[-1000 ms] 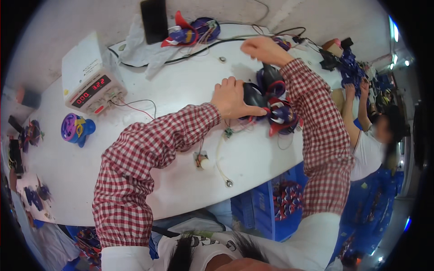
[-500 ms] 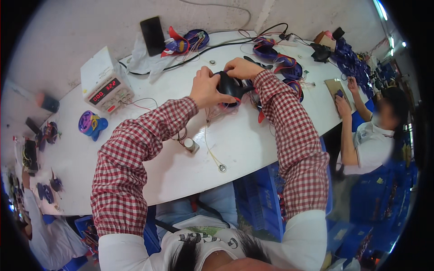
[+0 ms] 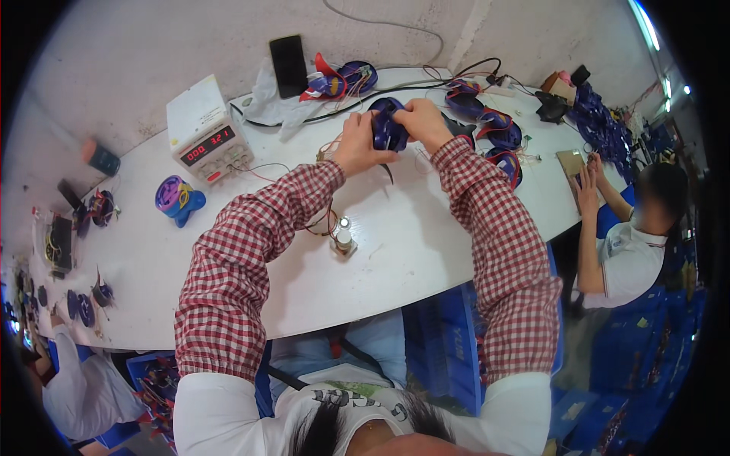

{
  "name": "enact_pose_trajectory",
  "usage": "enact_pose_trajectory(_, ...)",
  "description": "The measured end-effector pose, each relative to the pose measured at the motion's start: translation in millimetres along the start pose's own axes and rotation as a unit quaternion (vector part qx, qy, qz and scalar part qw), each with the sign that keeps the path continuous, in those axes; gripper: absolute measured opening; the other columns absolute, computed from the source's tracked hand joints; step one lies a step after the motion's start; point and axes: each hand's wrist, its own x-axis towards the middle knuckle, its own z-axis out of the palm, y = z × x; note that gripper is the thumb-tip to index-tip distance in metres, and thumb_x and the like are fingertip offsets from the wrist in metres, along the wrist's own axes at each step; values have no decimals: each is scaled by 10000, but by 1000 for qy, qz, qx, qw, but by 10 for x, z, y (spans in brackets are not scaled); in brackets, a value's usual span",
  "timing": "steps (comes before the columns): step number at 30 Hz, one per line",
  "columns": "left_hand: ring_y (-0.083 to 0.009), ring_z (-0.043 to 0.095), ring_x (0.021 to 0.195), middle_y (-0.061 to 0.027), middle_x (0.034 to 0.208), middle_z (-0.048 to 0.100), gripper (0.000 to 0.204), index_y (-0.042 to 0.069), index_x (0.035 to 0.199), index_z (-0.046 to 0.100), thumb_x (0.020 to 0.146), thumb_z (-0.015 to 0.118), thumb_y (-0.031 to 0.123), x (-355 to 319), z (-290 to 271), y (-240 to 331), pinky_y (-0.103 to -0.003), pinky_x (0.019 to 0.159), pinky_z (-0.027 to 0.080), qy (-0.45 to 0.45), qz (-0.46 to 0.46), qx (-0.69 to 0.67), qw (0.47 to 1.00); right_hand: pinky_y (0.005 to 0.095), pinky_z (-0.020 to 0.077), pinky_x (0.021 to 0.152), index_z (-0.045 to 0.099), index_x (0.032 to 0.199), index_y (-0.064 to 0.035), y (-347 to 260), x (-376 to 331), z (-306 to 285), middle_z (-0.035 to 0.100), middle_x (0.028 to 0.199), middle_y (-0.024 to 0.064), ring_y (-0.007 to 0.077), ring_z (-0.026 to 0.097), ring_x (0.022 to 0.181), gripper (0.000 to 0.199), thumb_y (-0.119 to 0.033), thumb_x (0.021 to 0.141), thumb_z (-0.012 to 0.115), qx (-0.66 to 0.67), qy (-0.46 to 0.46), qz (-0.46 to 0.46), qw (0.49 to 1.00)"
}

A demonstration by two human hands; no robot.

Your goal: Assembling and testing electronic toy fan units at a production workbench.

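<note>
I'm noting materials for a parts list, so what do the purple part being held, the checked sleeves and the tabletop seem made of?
Purple part: probably hard plastic, judging by its smooth, slightly shiny, moulded-looking surface.
Sleeves: matt woven cloth, bunching in soft folds; the fibre can't be told.
Tabletop: white and glossy, showing faint reflections, perhaps laminate.

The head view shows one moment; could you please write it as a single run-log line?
left hand: holds purple part | right hand: holds same part | white power supply: left, display lit | co-worker: right
</note>
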Motion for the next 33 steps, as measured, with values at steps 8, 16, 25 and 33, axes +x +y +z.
enact_pose_trajectory(8,-194,623,755,-152,967,611,461,-42,1092,564,762,728,235,223,-1021,800,-255,681,528,38,-53,-472,879,217,446,558,677,1028,-1,-93,-302,-1108,643,820,32,109,560,686,289,-201,831,606,82,69,-120,987)
enact_pose_trajectory(16,-301,556,1137,-191,1219,570,441,-10,1266,496,881,586,186,-420,-2485,1180,-383,944,493,42,219,-335,915,200,484,624,642,1155,-48,-466,-1111,-1605,644,915,49,101,570,733,289,-171,898,591,185,-31,-219,957)
enact_pose_trajectory(25,-348,498,1205,-206,1369,443,399,35,1269,494,887,569,118,-2209,-3813,1696,-437,1020,440,52,29,-398,915,210,485,695,633,1161,-92,-1417,-2111,-951,620,914,27,105,554,779,275,-114,894,576,17,-263,-338,904)
enact_pose_trajectory(33,-267,562,1038,-181,1198,542,543,-5,1297,437,790,558,147,-3414,-3240,726,-339,931,435,103,-196,-418,881,255,488,725,639,982,-31,-1404,-2136,802,643,907,25,136,562,765,215,-85,774,626,-153,-527,-420,723)
